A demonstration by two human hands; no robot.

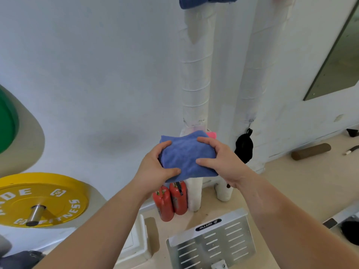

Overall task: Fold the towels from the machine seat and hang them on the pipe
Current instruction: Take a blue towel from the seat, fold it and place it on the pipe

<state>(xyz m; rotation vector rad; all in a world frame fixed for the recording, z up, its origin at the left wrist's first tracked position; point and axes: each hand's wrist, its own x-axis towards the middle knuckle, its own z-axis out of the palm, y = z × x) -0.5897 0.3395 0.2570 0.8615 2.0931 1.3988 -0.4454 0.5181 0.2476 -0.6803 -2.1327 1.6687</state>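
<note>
Both hands, left [155, 167] and right [219, 158], pinch the soft, light folded blue towel [186, 154] at its side edges.

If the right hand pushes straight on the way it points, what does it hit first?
The right hand grips the blue towel; past that, likely the white wrapped pipe behind, though depth is unclear.

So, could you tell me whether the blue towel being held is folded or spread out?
Folded: the blue towel is a compact pad gripped between the left hand and right hand.
</note>
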